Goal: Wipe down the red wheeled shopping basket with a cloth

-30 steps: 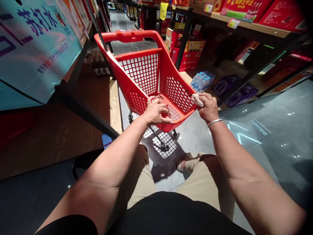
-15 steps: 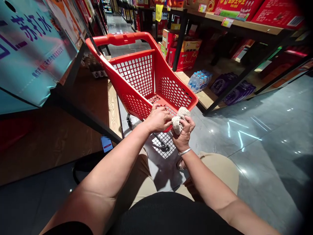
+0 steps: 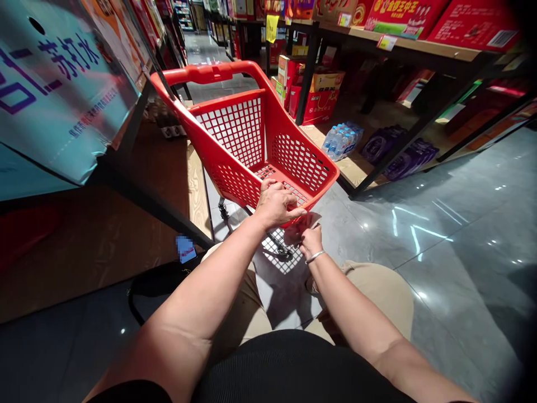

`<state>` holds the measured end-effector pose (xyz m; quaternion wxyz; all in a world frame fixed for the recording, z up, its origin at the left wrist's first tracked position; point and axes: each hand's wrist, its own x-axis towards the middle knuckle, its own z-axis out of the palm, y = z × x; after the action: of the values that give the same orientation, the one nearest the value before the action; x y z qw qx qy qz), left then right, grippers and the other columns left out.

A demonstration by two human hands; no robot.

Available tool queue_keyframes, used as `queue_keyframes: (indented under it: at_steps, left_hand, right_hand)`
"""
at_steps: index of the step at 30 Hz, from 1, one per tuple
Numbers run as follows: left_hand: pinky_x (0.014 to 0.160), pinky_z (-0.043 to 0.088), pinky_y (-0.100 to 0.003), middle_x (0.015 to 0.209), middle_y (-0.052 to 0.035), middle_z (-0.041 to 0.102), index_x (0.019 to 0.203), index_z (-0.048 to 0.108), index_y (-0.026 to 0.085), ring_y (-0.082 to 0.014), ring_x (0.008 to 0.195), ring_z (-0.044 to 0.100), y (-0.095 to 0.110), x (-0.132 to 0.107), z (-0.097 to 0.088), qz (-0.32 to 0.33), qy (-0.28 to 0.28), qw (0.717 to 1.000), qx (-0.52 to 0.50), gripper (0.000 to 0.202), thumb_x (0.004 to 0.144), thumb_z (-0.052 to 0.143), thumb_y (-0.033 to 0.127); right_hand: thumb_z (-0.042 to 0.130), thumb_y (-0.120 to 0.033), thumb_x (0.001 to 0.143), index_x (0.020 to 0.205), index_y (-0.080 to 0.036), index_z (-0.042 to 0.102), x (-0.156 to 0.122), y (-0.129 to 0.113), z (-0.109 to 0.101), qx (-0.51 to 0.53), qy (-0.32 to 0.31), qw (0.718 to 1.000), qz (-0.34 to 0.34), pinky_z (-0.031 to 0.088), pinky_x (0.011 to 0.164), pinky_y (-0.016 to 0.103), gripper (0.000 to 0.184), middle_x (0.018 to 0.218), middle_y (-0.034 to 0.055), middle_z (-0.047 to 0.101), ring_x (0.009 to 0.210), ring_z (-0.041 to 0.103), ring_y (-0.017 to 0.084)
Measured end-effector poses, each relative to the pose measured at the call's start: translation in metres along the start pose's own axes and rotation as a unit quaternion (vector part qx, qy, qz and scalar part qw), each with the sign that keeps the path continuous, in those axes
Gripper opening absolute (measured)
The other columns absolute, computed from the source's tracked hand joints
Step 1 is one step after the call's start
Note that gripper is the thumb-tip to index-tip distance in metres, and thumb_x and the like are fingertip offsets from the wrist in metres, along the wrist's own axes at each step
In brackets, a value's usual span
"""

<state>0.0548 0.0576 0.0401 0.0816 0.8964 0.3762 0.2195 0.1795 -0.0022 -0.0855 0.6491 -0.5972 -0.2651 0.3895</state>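
Note:
The red plastic shopping cart [image 3: 235, 134] stands in front of me, its near end towards my body. My left hand [image 3: 276, 206] grips the rim at that end, fingers curled over the edge and thumb pointing right. Lower and to the right, my right hand [image 3: 311, 240], with a bracelet at the wrist, is closed against the outside of the cart's near end. A pale, shaded cloth [image 3: 314, 219] shows only in part above its fingers; the rest is hidden or blurred.
At left stands a shelf unit with a blue printed carton [image 3: 54, 95]. Bottled water [image 3: 342, 140] and purple packs [image 3: 405, 154] lie on the low right shelf [image 3: 354, 168]. A phone [image 3: 185, 249] with a lit screen is at lower left, beside a black bag [image 3: 155, 285].
My right hand has moved down with the cloth, from the top of the near rim to its outer face. My left hand has shifted slightly right and keeps its hold on the rim.

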Motion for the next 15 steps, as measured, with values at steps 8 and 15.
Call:
queue_keyframes:
  at_steps: [8,15]
  left_hand:
    - [0.109,0.025,-0.052,0.076,-0.0014,0.075,0.064,0.071,0.024,-0.0229,0.088,0.056,-0.004,0.000,0.002,0.013,0.026,0.999,-0.014,0.042,0.086,0.070,0.060]
    - [0.109,0.026,-0.052,0.074,-0.0012,0.074,0.065,0.072,0.025,-0.0227,0.088,0.056,-0.007,-0.004,0.001,0.018,0.020,1.000,-0.014,0.040,0.087,0.070,0.058]
  right_hand:
    - [0.063,-0.018,0.054,0.111,-0.022,0.053,0.050,-0.074,-0.018,0.109,0.085,0.990,-0.027,0.062,0.077,0.034,0.058,0.109,0.0046,0.069,0.089,0.070,0.018]
    - [0.055,-0.031,0.069,0.087,-0.025,0.039,0.079,-0.013,-0.011,-0.072,0.077,0.991,-0.080,0.057,0.080,0.025,0.024,0.085,-0.0025,0.054,0.087,0.059,0.014]
